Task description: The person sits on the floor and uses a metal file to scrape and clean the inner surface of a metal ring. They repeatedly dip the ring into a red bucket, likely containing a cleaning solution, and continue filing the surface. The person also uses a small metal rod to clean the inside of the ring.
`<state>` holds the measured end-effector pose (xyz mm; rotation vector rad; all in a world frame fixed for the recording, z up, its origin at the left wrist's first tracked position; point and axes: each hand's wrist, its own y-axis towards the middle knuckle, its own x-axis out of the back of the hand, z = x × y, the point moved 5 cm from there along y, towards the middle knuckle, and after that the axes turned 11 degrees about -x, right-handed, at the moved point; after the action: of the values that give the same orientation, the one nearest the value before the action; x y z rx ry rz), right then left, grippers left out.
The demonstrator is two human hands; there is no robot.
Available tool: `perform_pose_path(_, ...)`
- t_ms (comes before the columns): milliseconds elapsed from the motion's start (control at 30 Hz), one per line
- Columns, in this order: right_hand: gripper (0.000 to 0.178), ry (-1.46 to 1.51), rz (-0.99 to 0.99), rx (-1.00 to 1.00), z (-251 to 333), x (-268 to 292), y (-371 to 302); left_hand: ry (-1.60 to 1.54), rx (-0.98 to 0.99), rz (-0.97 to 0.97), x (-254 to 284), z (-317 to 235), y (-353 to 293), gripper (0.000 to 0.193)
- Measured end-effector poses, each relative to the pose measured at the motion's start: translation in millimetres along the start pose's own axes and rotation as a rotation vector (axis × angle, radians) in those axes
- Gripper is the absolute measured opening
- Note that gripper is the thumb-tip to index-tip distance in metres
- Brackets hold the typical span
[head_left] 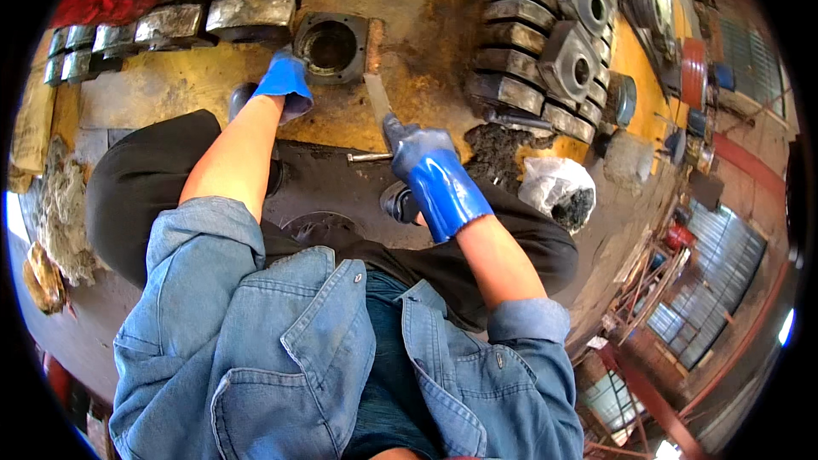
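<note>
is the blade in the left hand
No, the blade sticks out of the gloved right hand, while the left hand is at the square block's near left corner.

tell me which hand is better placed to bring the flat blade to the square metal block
Right, most likely: the right hand holds the flat blade, its tip close to the square metal block. The left hand is at the block's near-left corner, away from the blade.

Downward head-worn fisheye view
</note>
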<state>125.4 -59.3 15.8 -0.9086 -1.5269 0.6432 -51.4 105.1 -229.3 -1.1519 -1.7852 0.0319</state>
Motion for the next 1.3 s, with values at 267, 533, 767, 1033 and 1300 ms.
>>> perform_pose_path(267,0.055,0.223,0.018,-0.059,-4,12,13,0.003,0.017,-0.141,-10,18,19,0.041)
perform_pose_path(533,0.044,0.032,0.008,0.016,-12,-8,14,0.391,-0.093,-0.043,-4,-10,16,0.049)
perform_pose_path(767,0.049,-0.024,0.184,-0.008,-2,-5,11,0.054,0.157,-0.242,-29,38,27,0.042)
perform_pose_path(1033,0.039,0.188,-0.021,-0.072,-10,9,31,-1.016,0.485,-0.103,-20,8,-13,0.037)
perform_pose_path(1300,0.036,0.055,-0.062,-0.12,-21,32,49,-0.094,0.059,0.083,6,-34,7,0.047)
